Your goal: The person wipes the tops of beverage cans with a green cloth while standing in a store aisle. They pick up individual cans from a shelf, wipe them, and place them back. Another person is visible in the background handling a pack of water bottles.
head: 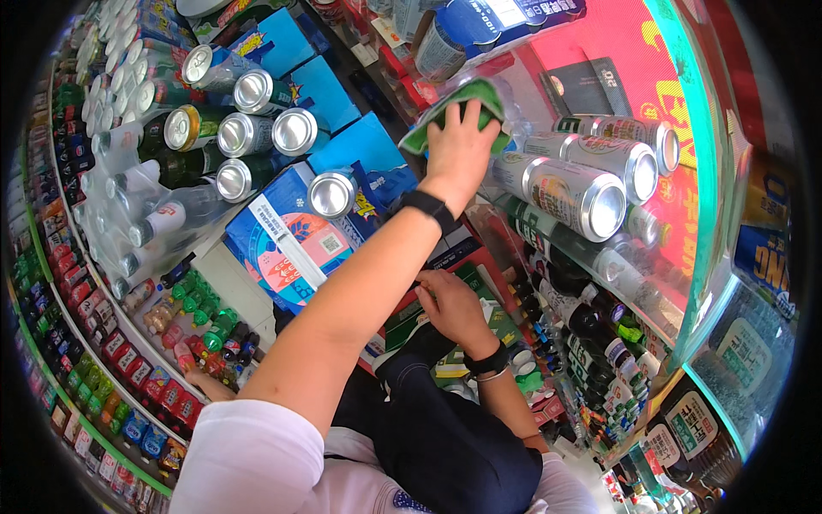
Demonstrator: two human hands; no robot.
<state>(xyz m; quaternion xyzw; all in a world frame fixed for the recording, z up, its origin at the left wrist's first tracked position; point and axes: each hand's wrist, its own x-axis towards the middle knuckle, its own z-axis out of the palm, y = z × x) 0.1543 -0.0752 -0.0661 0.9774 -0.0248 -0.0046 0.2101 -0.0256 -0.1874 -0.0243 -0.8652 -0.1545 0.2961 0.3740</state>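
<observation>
My left hand (459, 144) reaches up and forward, its fingers spread over a green cloth (491, 96) that it presses against a glass shelf (642, 302) with a red backing. Right beside the cloth, several silver drink cans (575, 199) stand in stacks on that shelf. Lower down, my right hand (456, 311) hangs near dark and green cartons below the shelf. Its fingers are bent and somewhat apart, with nothing seen between them. Whether the fingertips touch a carton I cannot tell.
Blue cartons (295, 231) bear loose cans (331, 193) close to my left forearm. Film-wrapped bottles (164, 218) stand further left. A co-worker's hand (189, 372) touches a pink-capped bottle among floor bottles. Drink racks (115, 340) line the left; dark bottles (578, 315) fill the lower right shelf.
</observation>
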